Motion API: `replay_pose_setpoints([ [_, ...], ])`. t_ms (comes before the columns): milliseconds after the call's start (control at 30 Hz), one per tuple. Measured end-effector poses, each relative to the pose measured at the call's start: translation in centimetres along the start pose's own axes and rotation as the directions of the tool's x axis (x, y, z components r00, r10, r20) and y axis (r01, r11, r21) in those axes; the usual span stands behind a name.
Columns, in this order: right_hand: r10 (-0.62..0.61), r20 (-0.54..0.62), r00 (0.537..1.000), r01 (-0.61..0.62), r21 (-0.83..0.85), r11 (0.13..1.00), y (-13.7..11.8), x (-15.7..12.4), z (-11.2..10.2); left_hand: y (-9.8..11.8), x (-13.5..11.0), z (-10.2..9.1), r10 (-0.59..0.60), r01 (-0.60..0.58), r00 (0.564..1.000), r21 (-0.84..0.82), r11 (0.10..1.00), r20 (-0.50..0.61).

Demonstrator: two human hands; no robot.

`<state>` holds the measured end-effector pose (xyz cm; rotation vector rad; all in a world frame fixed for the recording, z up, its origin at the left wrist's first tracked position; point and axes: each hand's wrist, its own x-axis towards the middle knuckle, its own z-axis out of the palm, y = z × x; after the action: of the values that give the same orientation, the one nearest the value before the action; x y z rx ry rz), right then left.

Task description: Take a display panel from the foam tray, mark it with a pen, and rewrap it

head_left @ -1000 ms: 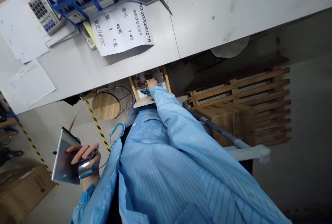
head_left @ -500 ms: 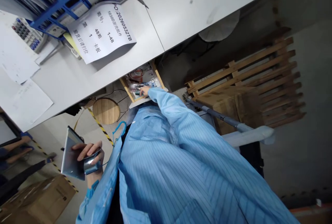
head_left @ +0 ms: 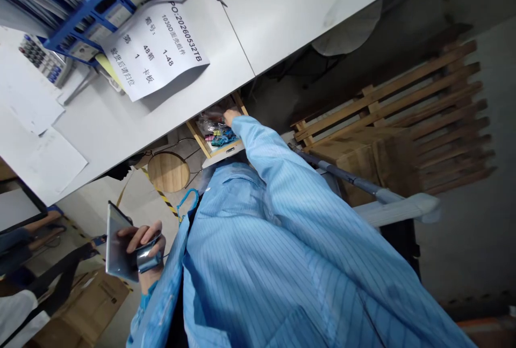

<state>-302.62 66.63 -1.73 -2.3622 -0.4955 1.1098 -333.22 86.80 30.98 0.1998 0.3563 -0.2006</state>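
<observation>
My left hand (head_left: 152,238) is closed around a flat, glossy, dark-faced panel with a pale edge (head_left: 121,246). A shiny silver, rounded piece (head_left: 147,256) sits against the palm; whether it belongs to the panel I cannot tell. My right hand (head_left: 231,116) reaches into a pulled-out wooden drawer (head_left: 196,136) under the desk. Its fingers are mostly hidden among clear plastic bags (head_left: 210,122), so their grip does not show. Colourful binder clips (head_left: 221,137), blue, yellow and pink, lie near the drawer's front.
On the white desk (head_left: 278,20) stand a blue file rack (head_left: 97,12), a printed sheet (head_left: 157,50) and a calculator (head_left: 42,60). A round wooden stool (head_left: 168,171), a grey rail (head_left: 355,179), a pallet (head_left: 435,95) and cartons (head_left: 86,305) are around. Other people's limbs (head_left: 36,230) show at left.
My right hand has moved from the drawer's front deeper inside, towards its far right side, and the colourful clips now show. My left hand still holds the panel, slightly further right in view.
</observation>
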Motion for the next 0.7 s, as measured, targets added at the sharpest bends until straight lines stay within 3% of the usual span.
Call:
replay_pose_setpoints([
  [233,-0.094,0.125,0.988,0.095,0.001,0.995,-1.6,-4.4,3.5,0.3,1.2,-0.3,-0.048,0.045,0.997,0.040,0.998,0.060],
  [400,-0.055,0.081,0.995,0.047,0.097,0.994,-2.0,-5.4,2.3,-0.3,2.1,0.8,-0.032,0.038,0.999,0.155,0.987,-0.042],
  [500,0.017,-0.011,1.000,-0.014,0.226,0.974,-2.8,-6.6,1.3,-0.6,2.2,1.0,-0.012,0.016,0.999,0.152,0.988,-0.031],
  [600,0.127,-0.050,0.991,-0.092,0.447,0.890,-4.1,-9.2,2.3,-0.5,2.2,0.3,0.023,-0.023,1.000,0.084,0.996,-0.004],
  [700,0.241,0.073,0.968,-0.221,0.702,0.677,-4.9,-12.3,5.7,-0.1,2.2,-0.6,0.049,-0.047,0.998,0.040,0.998,-0.027],
])
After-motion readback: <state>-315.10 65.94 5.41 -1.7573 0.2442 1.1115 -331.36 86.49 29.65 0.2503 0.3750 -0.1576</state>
